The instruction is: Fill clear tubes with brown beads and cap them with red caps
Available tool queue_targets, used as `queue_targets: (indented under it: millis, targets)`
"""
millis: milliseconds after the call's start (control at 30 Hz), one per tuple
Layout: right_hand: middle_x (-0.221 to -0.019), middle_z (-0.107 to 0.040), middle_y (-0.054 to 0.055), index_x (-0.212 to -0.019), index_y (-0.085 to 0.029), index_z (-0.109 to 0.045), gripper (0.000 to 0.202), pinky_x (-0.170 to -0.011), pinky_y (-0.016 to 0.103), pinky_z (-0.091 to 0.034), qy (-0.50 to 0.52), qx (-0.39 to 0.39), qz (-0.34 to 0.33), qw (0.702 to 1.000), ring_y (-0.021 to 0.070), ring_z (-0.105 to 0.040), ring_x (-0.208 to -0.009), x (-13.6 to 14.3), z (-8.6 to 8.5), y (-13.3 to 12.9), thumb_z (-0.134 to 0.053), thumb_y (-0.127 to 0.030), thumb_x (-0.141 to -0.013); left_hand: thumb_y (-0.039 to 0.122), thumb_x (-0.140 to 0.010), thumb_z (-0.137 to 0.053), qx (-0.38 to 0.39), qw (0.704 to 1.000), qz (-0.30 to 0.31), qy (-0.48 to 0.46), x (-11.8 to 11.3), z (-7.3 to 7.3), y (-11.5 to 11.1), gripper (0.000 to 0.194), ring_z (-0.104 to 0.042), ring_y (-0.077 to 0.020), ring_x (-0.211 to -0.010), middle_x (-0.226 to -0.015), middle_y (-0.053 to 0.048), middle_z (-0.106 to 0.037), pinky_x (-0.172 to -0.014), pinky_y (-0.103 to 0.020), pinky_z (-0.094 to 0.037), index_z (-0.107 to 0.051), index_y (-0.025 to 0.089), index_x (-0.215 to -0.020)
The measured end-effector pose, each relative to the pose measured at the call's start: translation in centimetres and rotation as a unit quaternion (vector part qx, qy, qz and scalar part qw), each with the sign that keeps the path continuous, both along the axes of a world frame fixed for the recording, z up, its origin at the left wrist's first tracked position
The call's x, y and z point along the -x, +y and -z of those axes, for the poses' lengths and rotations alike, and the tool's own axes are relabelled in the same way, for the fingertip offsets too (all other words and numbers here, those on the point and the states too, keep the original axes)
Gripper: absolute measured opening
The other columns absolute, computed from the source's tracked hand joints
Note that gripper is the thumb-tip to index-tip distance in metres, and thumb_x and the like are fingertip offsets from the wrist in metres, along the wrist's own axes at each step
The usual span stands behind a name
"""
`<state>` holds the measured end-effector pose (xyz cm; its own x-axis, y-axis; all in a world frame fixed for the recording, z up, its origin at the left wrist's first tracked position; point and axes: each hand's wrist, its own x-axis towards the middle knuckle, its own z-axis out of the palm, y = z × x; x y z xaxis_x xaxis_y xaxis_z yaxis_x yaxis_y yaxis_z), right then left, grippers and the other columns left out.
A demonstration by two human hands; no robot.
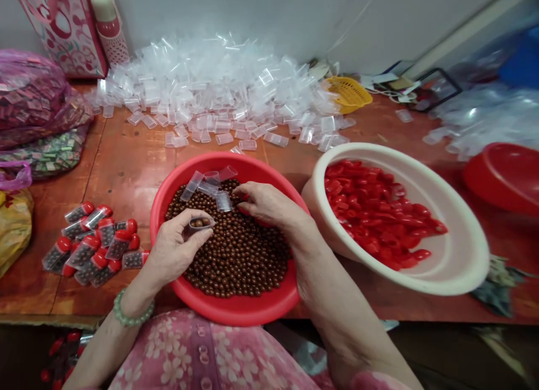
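A red basin [240, 311] holds many small brown balls [240, 255]. At its left side, my left hand [179, 244] grips a clear plastic container [201, 223] with brown balls showing in its open end. My right hand [263, 203] is over the back right of the balls, fingers bent; something red shows by its fingertips, too small to make out. Several clear empty containers [208, 187] lie on the balls between the hands. To the right, a white basin [463, 261] holds red caps [374, 210].
A heap of clear containers [219, 81] lines the back of the table [122, 160]. Filled red-capped containers [95, 244] lie at the left, near plastic bags [33, 98]. A yellow basket [348, 94] stands at the back; another red basin [505, 174] is far right.
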<state>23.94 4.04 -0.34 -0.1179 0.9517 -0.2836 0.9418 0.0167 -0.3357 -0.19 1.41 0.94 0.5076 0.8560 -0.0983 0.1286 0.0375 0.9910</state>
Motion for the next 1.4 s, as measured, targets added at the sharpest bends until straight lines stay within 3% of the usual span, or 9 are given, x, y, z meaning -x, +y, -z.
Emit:
queue_targets:
  millis: [233, 433, 567, 700, 800, 867, 1000, 1167, 1400]
  targets:
    - [-0.094, -0.073, 0.010, -0.100, -0.019, -0.067, 0.023, -0.068, 0.030, -0.045, -0.136, 0.086, -0.004, 0.987, 0.0239, -0.067, -0.083, 0.4, -0.6, -1.3, -0.058, -0.019, -0.080, 0.025, -0.085, -0.061, 0.020, 1.000, -0.002, -0.005, -0.3, 0.3, 0.0, 0.019, -0.064, -0.0153, -0.088, -0.096, -0.004, -0.071, -0.082, -0.027, -0.049, -0.064, 0.017, -0.101]
    - [-0.087, -0.072, 0.013, -0.093, -0.017, -0.067, 0.020, -0.068, 0.031, -0.044, -0.160, 0.076, 0.008, 0.984, 0.0240, -0.067, -0.081, 1.1, -0.4, -1.5, -0.051, -0.015, -0.082, 0.023, -0.080, -0.064, 0.087, 0.995, -0.002, -0.050, -1.0, 0.4, 0.4, 0.019, -0.065, -0.0153, -0.086, -0.092, -0.005, -0.071, -0.084, -0.029, -0.050, -0.064, 0.015, -0.098]
    - [-0.086, -0.069, 0.009, -0.108, -0.016, -0.062, 0.026, -0.070, 0.032, -0.047, 0.059, -0.023, 0.073, 0.995, 0.0215, -0.064, -0.078, 0.9, -0.6, -2.1, -0.051, -0.025, -0.086, 0.021, -0.076, -0.068, 0.156, 0.981, -0.019, -0.112, -0.8, 0.7, 0.7, 0.025, -0.066, -0.0149, -0.085, -0.091, -0.006, -0.072, -0.085, -0.031, -0.051, -0.061, 0.014, -0.099]
    - [-0.080, -0.063, 0.001, -0.094, -0.021, -0.060, 0.023, -0.068, 0.028, -0.050, 0.410, -0.100, 0.163, 0.892, 0.0157, -0.060, -0.072, 2.2, -1.0, -3.0, -0.068, -0.031, -0.075, 0.019, -0.073, -0.071, 0.196, 0.971, -0.020, -0.133, -0.7, 0.8, 0.8, 0.027, -0.066, -0.0140, -0.084, -0.088, -0.004, -0.072, -0.087, -0.031, -0.050, -0.061, 0.014, -0.097]
    - [-0.082, -0.061, 0.001, -0.085, -0.023, -0.058, 0.023, -0.067, 0.028, -0.049, 0.526, -0.119, 0.210, 0.816, 0.0141, -0.058, -0.070, 3.9, -1.4, -3.4, -0.074, -0.032, -0.070, 0.018, -0.071, -0.072, 0.212, 0.967, -0.027, -0.139, -0.7, 0.7, 0.8, 0.027, -0.066, -0.0123, -0.084, -0.089, -0.004, -0.072, -0.085, -0.028, -0.050, -0.062, 0.014, -0.096]
    - [-0.086, -0.060, 0.002, -0.083, -0.024, -0.056, 0.025, -0.066, 0.029, -0.049, 0.561, -0.127, 0.207, 0.791, 0.0144, -0.056, -0.070, 4.8, -1.5, -3.5, -0.073, -0.036, -0.070, 0.020, -0.071, -0.073, 0.213, 0.967, -0.033, -0.138, -0.8, 0.7, 0.7, 0.025, -0.066, -0.0119, -0.082, -0.088, -0.003, -0.070, -0.080, -0.026, -0.050, -0.062, 0.014, -0.093]
    - [-0.092, -0.062, 0.003, -0.082, -0.025, -0.056, 0.025, -0.070, 0.031, -0.049, 0.576, -0.115, 0.156, 0.794, 0.0160, -0.057, -0.075, 5.4, -1.2, -4.0, -0.073, -0.040, -0.073, 0.025, -0.072, -0.073, 0.212, 0.965, -0.044, -0.150, -0.8, 0.8, 0.6, 0.024, -0.066, -0.0118, -0.075, -0.079, -0.001, -0.066, -0.067, -0.022, -0.048, -0.059, 0.014, -0.089]
    - [-0.080, -0.063, 0.003, -0.079, -0.023, -0.062, 0.028, -0.071, 0.031, -0.049, 0.541, -0.080, 0.145, 0.825, 0.0176, -0.058, -0.075, 4.9, -0.8, -4.6, -0.074, -0.047, -0.073, 0.025, -0.074, -0.070, 0.184, 0.971, -0.060, -0.142, -0.7, 1.1, 0.4, 0.022, -0.064, -0.0122, -0.076, -0.081, -0.002, -0.066, -0.075, -0.026, -0.049, -0.059, 0.014, -0.090]
    - [-0.100, -0.067, 0.006, -0.094, -0.024, -0.071, 0.017, -0.088, 0.035, -0.051, 0.409, -0.196, 0.062, 0.889, 0.0199, -0.064, -0.097, 6.6, -0.4, -4.5, -0.068, -0.036, -0.083, 0.018, -0.074, -0.066, 0.092, 0.990, -0.054, -0.094, -0.7, 1.3, 0.6, 0.017, -0.059, -0.0121, -0.079, -0.084, -0.001, -0.064, -0.081, -0.027, -0.046, -0.061, 0.014, -0.089]
